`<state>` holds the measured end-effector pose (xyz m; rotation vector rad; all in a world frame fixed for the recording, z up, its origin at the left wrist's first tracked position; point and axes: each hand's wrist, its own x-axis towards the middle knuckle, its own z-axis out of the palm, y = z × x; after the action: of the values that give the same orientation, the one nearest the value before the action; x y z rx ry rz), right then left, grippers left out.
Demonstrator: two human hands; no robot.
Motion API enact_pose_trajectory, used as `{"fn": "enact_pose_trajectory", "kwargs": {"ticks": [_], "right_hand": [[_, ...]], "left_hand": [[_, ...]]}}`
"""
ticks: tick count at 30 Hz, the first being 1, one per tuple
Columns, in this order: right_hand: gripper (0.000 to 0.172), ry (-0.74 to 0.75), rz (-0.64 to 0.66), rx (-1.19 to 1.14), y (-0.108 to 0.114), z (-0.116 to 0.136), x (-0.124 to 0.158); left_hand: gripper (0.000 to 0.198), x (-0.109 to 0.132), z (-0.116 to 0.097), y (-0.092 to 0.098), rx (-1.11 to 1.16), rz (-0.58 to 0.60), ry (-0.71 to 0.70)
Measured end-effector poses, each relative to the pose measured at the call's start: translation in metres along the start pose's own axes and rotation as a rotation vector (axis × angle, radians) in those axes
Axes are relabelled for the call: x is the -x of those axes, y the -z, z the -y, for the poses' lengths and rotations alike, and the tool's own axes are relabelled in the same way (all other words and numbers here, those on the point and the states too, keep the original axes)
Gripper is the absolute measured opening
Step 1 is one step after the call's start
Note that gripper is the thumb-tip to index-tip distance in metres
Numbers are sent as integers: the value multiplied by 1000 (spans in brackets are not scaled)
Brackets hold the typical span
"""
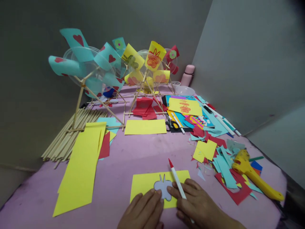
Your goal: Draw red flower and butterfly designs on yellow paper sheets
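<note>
A pale lilac butterfly cut-out with two thin antennae lies on a yellow paper sheet in front of me. My left hand rests flat, fingers stretched, its fingertips touching the cut-out's lower left edge. A white marker with a red tip is held in my right hand, the tip pointing up and away from the sheet. The right index fingertip touches the cut-out's right wing. Part of the sheet's lower edge is hidden under both hands.
Yellow strips and wooden sticks lie left. Stick-framed paper wheels stand behind. At right are paper scraps, a yellow glue gun, scissors and several markers. A pink bottle stands near the wall.
</note>
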<state>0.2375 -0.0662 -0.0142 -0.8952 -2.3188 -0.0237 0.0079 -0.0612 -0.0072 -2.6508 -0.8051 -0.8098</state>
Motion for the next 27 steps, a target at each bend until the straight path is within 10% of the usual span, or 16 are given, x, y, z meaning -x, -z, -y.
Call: {"fn": "enact_pose_trajectory", "kwargs": {"ticks": [10,19,27], "right_hand": [[24,27,25,-11,13,-1,-7],[23,-435,-104,-131,19,-3,5],[31,-269,-83,-89,18,-2,-1]], "left_hand": [[40,2,4,-14,-177,73,-146],[34,7,8,-18,-165,83,-158],[35,10,6,-18,-158,87,-149]]}}
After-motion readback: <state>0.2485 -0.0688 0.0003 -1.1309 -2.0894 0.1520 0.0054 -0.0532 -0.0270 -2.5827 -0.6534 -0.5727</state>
